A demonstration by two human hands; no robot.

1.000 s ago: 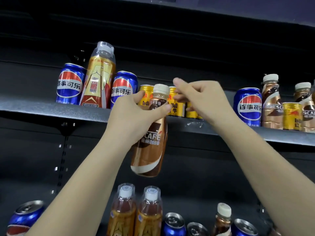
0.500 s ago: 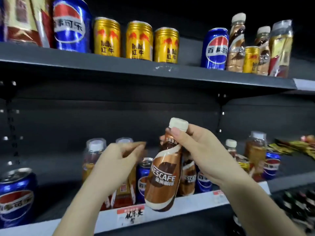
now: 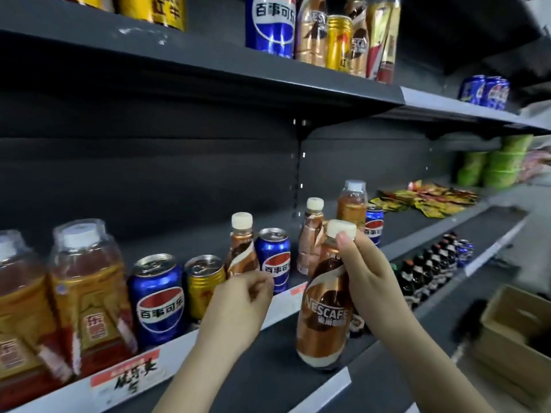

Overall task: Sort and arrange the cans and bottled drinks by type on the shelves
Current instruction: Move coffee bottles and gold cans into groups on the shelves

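My right hand [image 3: 366, 272] grips a brown Nescafe coffee bottle [image 3: 323, 311] by its neck, just under the white cap, in front of the middle shelf [image 3: 226, 329]. My left hand [image 3: 238, 302] hovers to its left with fingers loosely curled and holds nothing. Behind my left hand stand another Nescafe bottle [image 3: 241, 248], a gold Red Bull can [image 3: 202, 284] and two blue Pepsi cans [image 3: 159, 299] [image 3: 274, 257]. A third coffee bottle [image 3: 311, 234] stands behind the held one. Two tea bottles [image 3: 86, 293] stand at far left.
The top shelf [image 3: 208, 55] carries gold cans, a Pepsi can [image 3: 269, 25] and coffee bottles. A tea bottle [image 3: 351, 204] and a Pepsi can [image 3: 374, 225] stand further right, then snack packets [image 3: 426, 198] and green packs [image 3: 495, 165]. Dark bottles [image 3: 426, 269] fill the lower shelf; a cardboard box [image 3: 515, 329] sits bottom right.
The coffee bottle passed from my left hand to my right hand. Both hands came down from the top shelf to the middle shelf, and the view swung down and right.
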